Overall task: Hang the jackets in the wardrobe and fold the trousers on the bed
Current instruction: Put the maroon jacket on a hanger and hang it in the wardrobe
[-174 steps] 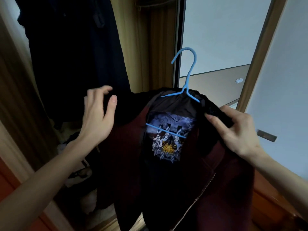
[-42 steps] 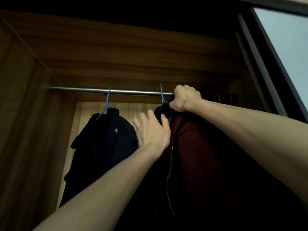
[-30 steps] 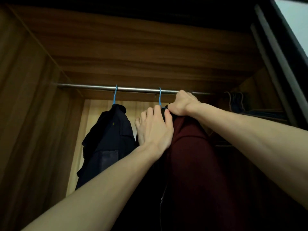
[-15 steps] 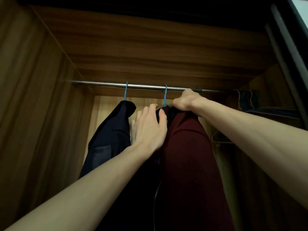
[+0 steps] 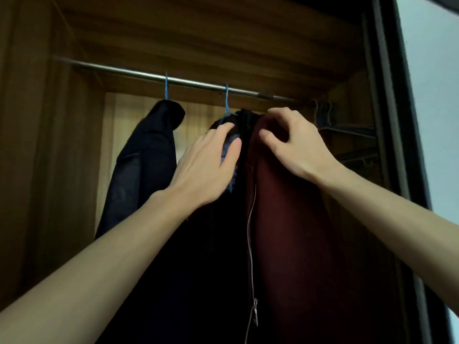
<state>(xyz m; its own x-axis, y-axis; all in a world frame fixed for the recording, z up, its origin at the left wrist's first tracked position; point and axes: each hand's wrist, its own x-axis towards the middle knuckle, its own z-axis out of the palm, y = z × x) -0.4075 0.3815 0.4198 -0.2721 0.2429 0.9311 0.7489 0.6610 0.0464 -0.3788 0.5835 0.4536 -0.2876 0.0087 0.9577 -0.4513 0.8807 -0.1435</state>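
A dark red jacket (image 5: 285,232) with a silver zip hangs open-fronted on a blue hanger (image 5: 226,100) hooked over the steel rail (image 5: 124,71) inside the wooden wardrobe. My left hand (image 5: 206,162) lies with nearly straight fingers against the jacket's left front near the collar, where a bit of printed lining shows. My right hand (image 5: 295,142) rests on the jacket's right shoulder just below the rail, fingers loosely bent and spread, thumb touching the cloth. No trousers or bed are in view.
A dark navy jacket (image 5: 144,165) hangs on a second blue hanger (image 5: 166,86) to the left on the same rail. Several bare hangers (image 5: 323,112) bunch at the rail's right end. The wardrobe's dark door frame (image 5: 387,120) runs down the right.
My right hand has let go of the hanger top and dropped onto the jacket's right shoulder. The left hand has stayed on the collar. The view has tilted slightly lower.
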